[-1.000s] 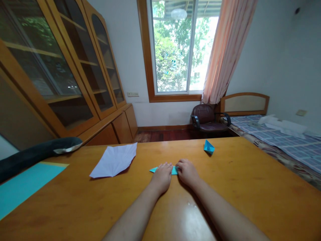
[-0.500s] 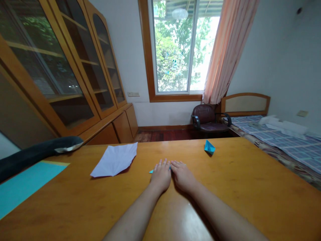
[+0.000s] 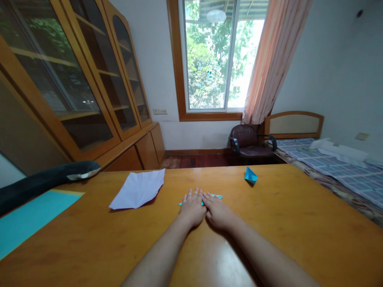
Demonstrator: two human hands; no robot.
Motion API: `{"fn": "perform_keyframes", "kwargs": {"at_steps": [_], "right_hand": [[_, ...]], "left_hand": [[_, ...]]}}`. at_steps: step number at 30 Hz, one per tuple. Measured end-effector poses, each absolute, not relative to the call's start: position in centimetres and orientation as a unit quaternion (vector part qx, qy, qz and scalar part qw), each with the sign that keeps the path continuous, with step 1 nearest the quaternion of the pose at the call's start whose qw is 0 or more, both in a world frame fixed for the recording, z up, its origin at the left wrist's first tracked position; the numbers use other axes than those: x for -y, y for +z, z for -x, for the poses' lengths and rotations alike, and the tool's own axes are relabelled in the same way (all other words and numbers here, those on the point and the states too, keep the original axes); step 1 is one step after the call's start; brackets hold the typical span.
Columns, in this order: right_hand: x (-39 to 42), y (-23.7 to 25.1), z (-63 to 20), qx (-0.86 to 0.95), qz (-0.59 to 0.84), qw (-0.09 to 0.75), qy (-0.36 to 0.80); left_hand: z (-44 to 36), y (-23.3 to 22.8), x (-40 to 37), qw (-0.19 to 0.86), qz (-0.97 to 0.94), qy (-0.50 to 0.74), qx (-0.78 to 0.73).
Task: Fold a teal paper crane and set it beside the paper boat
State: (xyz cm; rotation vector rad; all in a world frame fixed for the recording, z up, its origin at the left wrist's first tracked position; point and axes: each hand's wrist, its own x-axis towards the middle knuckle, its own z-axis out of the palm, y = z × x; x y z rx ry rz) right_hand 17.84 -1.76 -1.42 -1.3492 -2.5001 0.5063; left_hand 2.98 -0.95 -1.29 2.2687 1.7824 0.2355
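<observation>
Blue folded paper point(image 3: 218, 196) sits under our left grip point(image 3: 192, 208) and right grip point(image 3: 218, 210), both flat, fingers straight. We should push down evenly and hold the paper still so the fold is neat.

Left grip point(image 3: 192, 208), right grip point(image 3: 219, 211) — both touch blue paper point(image 3: 217, 196).

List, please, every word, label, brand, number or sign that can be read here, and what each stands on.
There is no readable text.
Partly covered blue paper, creased white sheet, small blue folded piece: no lettering visible.
Bed's patterned side: dark marks, too blurred to tell whether they are letters.
</observation>
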Motion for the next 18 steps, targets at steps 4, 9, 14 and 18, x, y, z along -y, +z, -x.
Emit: {"fn": "perform_keyframes", "kwargs": {"at_steps": [4, 9, 14, 18], "right_hand": [[1.6, -1.3, -18.0, 0.864, 0.458, 0.107, 0.179], [1.6, -1.4, -18.1, 0.866, 0.460, 0.085, 0.175], [1.7, -1.6, -18.1, 0.861, 0.473, 0.077, 0.168], [1.9, -1.5, -18.0, 0.859, 0.479, 0.080, 0.161]], "left_hand": [[-2.6, -1.6, 0.8, 0.110, -0.786, 0.047, -0.606], [-2.1, -1.5, 0.8, 0.115, -0.800, 0.023, -0.589], [-1.8, -1.2, 0.9, 0.128, -0.808, 0.022, -0.575], [-1.6, -1.3, 0.8, 0.132, -0.806, 0.022, -0.576]]}}
